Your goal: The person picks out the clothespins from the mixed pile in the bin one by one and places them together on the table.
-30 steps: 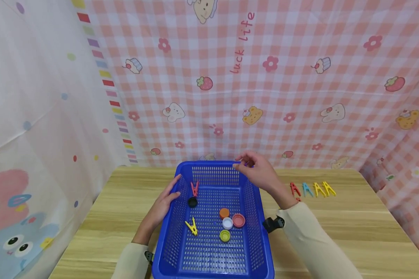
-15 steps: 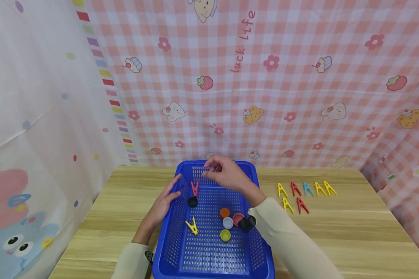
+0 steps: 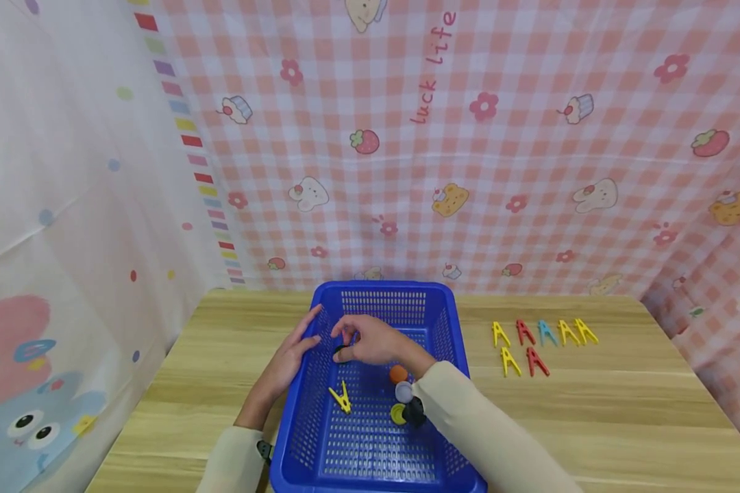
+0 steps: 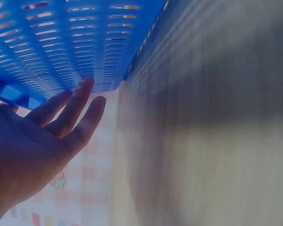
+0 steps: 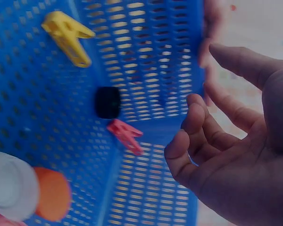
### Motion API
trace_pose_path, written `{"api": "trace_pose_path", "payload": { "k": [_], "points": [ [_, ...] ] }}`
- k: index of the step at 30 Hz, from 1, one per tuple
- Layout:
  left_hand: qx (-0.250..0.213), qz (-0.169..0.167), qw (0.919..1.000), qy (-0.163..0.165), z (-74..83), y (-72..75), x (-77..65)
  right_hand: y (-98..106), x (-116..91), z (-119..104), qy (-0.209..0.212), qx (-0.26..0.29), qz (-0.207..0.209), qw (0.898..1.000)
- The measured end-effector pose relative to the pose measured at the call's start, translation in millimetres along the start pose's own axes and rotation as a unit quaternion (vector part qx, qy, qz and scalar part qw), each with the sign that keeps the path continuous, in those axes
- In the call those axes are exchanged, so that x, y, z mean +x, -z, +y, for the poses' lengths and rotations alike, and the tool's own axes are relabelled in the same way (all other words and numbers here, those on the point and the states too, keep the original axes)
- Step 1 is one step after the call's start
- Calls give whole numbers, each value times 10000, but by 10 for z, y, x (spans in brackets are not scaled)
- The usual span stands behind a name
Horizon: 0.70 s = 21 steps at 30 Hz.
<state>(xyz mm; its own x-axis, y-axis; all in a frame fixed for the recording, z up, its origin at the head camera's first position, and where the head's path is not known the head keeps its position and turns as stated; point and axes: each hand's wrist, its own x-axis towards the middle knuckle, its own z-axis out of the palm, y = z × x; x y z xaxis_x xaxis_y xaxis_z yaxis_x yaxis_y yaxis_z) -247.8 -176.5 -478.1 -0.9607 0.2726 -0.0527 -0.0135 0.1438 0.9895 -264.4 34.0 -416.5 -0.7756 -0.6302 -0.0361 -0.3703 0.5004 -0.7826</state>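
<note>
My left hand [image 3: 286, 359] rests with extended fingers along the left side of a blue plastic basket [image 3: 382, 283]; in the left wrist view its fingers lie by the outer slotted wall. Inside the basket, my right hand [image 3: 373, 340] is over the far left part, fingers bent, thumb apart, holding nothing. Below it lie a black bottle cap [image 5: 107, 102] and a red clothespin [image 5: 125, 136], which the hand hides in the head view. Nearer the front is a yellow clothespin [image 3: 342, 398].
Orange [image 3: 398, 374], white [image 3: 403, 392] and yellow-green caps [image 3: 397, 414] sit in the basket, with a pink cap [image 5: 2, 219] partly in the right wrist view. Right of the basket, several clothespins [image 3: 537, 361] stand in two rows on the wooden table [image 3: 623, 418].
My right hand has gone from the basket's far right corner leftward and down to above the black cap and red clothespin. My left hand has stayed at the basket's side.
</note>
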Motion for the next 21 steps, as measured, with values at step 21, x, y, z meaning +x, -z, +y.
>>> {"api": "trace_pose_path", "payload": {
  "k": [21],
  "points": [
    [-221,-233,9995,-1,7,10,-13,-296,1,301,-726,-931,-1782,9769]
  ]
}}
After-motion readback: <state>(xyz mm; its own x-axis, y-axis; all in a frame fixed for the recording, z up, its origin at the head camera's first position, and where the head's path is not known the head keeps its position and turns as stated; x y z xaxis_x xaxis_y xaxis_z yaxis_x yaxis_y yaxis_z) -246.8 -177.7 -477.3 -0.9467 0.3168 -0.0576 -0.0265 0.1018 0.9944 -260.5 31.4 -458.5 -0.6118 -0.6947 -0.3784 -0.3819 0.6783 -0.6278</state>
